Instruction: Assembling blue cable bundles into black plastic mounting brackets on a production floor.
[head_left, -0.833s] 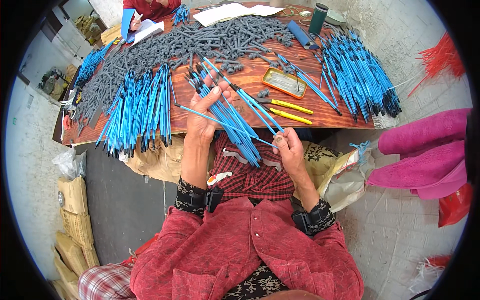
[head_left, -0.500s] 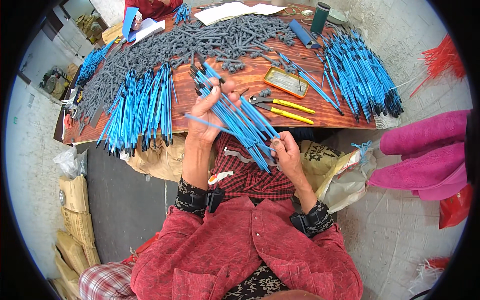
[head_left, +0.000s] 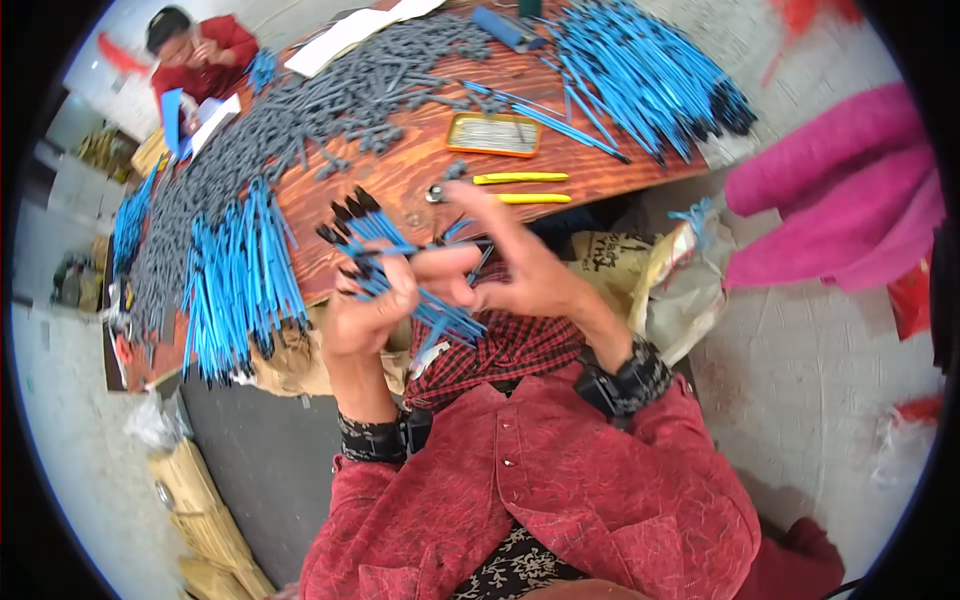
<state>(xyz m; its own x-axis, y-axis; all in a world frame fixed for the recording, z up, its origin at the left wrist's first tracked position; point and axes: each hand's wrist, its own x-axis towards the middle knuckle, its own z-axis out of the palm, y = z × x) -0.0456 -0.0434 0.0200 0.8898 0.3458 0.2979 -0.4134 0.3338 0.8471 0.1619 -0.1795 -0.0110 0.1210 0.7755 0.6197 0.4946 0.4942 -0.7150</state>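
Observation:
My left hand (head_left: 365, 315) is closed around a bundle of thin blue sticks with black tips (head_left: 372, 228), held above my lap at the table's front edge. The black ends point up and away, and the lower ends hang toward the checked cloth. Close beside the bundle on the right, my right hand (head_left: 535, 275) has its index finger stretched out and its fingers apart. Motion smears it somewhat, and I see nothing gripped in it. A short dark-and-blue piece (head_left: 462, 236) shows between the two hands, partly covered by fingers.
Pliers with yellow handles (head_left: 520, 179) and an orange-rimmed tin of thin pins (head_left: 490, 153) lie on the wooden table (head_left: 400, 190). Blue stick piles stand left (head_left: 240, 290) and right (head_left: 640, 75). Grey plastic parts (head_left: 300, 110) heap between them. A person (head_left: 205, 60) sits across, far left.
My right hand has left the bundle's lower ends and come up beside its middle, fingers now spread. The bundle has shifted left and lower. My view has turned, bringing the other person into sight.

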